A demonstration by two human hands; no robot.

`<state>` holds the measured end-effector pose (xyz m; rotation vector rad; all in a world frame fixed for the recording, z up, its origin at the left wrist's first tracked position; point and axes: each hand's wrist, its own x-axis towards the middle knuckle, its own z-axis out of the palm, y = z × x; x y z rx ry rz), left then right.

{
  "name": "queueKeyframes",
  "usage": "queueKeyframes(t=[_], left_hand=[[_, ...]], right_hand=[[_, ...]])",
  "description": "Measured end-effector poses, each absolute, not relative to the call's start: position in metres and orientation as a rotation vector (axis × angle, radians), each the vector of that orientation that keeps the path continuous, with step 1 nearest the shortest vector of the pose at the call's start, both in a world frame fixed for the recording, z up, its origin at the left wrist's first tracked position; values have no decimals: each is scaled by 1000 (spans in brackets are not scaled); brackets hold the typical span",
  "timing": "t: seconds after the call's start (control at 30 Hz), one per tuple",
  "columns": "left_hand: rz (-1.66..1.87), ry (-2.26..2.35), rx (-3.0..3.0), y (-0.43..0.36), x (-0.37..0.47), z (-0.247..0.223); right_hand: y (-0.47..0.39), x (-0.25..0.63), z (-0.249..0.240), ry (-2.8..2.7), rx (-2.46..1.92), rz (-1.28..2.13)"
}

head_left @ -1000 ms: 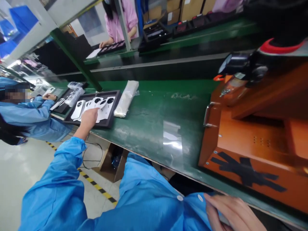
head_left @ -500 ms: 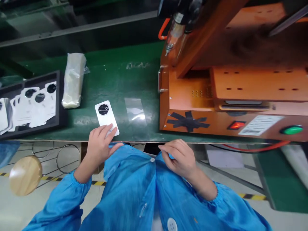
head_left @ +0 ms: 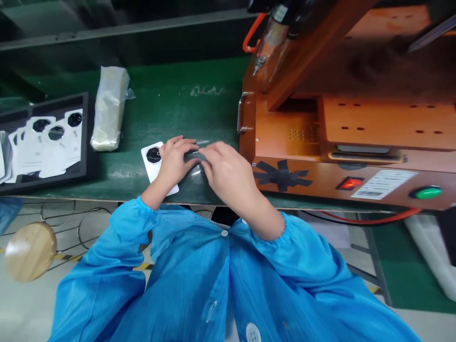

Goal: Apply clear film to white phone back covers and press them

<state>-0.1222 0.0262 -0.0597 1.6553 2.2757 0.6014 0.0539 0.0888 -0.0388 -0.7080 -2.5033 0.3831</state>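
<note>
The clear plastic film [head_left: 196, 175] is at the fingertips of the half-curled left hand [head_left: 174, 161] and bunched right hand [head_left: 230, 173]; whether either grips it, I cannot tell. Partly beneath the left hand, a white rectangular panel [head_left: 152, 171] lies on the green desk [head_left: 178, 111].

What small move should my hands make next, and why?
Perhaps lift an edge of the clear film: your left hand and right hand nearly meet over it, and the white panel lies beside it, partly hidden by the left hand.
</note>
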Motion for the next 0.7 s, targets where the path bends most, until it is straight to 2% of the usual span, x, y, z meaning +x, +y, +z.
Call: queueKeyframes(t=[0.13, 0.3, 0.53, 0.7], left_hand=[[758, 2289, 1532, 24, -117, -59], [826, 2265, 1477, 28, -118, -63], [540, 2140, 1783, 17, -127, -62], [362, 1960, 1927, 12, -139, -51]], right_hand=[[109, 23, -46, -2625, -856, 438], [107, 26, -44, -2758, -916, 442], [90, 46, -35, -2661, -844, 275], [76, 73, -9, -2543, -751, 200]])
